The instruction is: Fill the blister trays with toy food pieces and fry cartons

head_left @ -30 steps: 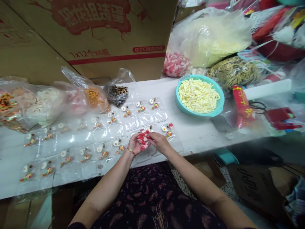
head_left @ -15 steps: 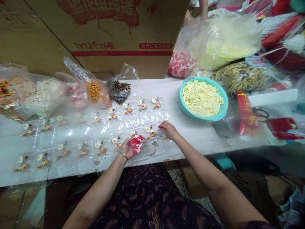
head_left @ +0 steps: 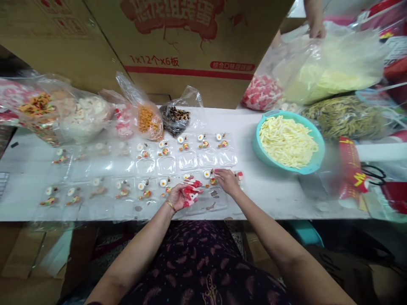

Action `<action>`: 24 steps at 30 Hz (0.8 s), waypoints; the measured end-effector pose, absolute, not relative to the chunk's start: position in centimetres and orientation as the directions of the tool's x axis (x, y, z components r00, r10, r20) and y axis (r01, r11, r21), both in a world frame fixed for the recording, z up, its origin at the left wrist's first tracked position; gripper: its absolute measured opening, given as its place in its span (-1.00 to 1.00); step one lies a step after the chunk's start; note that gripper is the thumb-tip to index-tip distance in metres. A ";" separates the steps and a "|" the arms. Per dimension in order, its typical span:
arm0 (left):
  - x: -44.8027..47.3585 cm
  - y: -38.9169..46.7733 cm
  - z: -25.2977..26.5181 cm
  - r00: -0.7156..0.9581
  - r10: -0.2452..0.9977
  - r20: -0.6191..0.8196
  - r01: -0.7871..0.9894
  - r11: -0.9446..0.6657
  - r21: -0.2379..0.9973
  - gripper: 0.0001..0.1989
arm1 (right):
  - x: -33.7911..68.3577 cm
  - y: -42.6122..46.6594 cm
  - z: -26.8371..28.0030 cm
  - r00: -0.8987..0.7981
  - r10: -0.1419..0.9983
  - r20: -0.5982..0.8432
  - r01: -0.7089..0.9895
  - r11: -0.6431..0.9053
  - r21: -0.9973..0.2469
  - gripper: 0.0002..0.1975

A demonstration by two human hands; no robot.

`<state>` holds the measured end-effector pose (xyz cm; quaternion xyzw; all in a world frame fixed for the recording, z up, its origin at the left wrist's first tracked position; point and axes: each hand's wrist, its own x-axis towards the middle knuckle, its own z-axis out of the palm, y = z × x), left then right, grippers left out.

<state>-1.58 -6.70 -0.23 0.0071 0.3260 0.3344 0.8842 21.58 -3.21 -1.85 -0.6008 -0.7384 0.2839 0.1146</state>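
My left hand (head_left: 178,197) is palm up and closed loosely around a bunch of small red-and-white pieces (head_left: 191,192), which resemble crab sticks. Just right of it, my right hand (head_left: 227,182) pinches one red piece (head_left: 217,171) above a compartment of the clear plastic tray (head_left: 210,205). That compartment holds a tiny fried egg (head_left: 207,174) and a round colourful piece (head_left: 213,181). A red-and-white piece (head_left: 239,174) shows in the compartment beyond my right hand. Similar egg sets sit in the other compartments, in two rows.
A turquoise basin (head_left: 257,150) of pale yellow strips stands at the right. Clear bags, including one of orange bits (head_left: 149,123) and one of dark bits (head_left: 176,118), line the back before a large carton (head_left: 190,91). Another person's hand (head_left: 317,29) touches a bag (head_left: 343,80).
The view has swung left, so everything appears farther right. My right hand has moved slightly left over the tray, closer to the fried egg. My left hand keeps its bunch of pieces.
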 end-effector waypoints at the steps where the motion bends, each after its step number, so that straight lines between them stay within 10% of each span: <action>1: -1.5 -6.5 -0.3 0.571 0.588 -0.573 -0.580 0.783 0.225 -0.48 | 20.5 -3.3 -1.3 -0.271 0.952 -0.142 0.749 0.116 -0.652 -0.76; 12: -3.7 -7.4 -2.0 0.535 0.535 -0.654 -0.551 0.808 0.210 -0.51 | 15.1 -4.6 -2.0 -0.318 0.875 -0.364 0.344 -0.251 -0.905 -0.80; 20: -7.1 -10.1 -1.9 0.347 0.597 -0.724 -0.694 0.683 0.230 -0.51 | 15.9 0.7 -2.3 -0.652 0.708 -0.271 0.731 0.491 -0.474 -0.68; 24: -7.2 -10.8 -1.5 0.337 0.623 -0.706 -0.721 0.653 0.232 -0.49 | 15.2 0.9 -2.6 -0.623 0.737 -0.264 0.777 0.542 -0.319 -0.59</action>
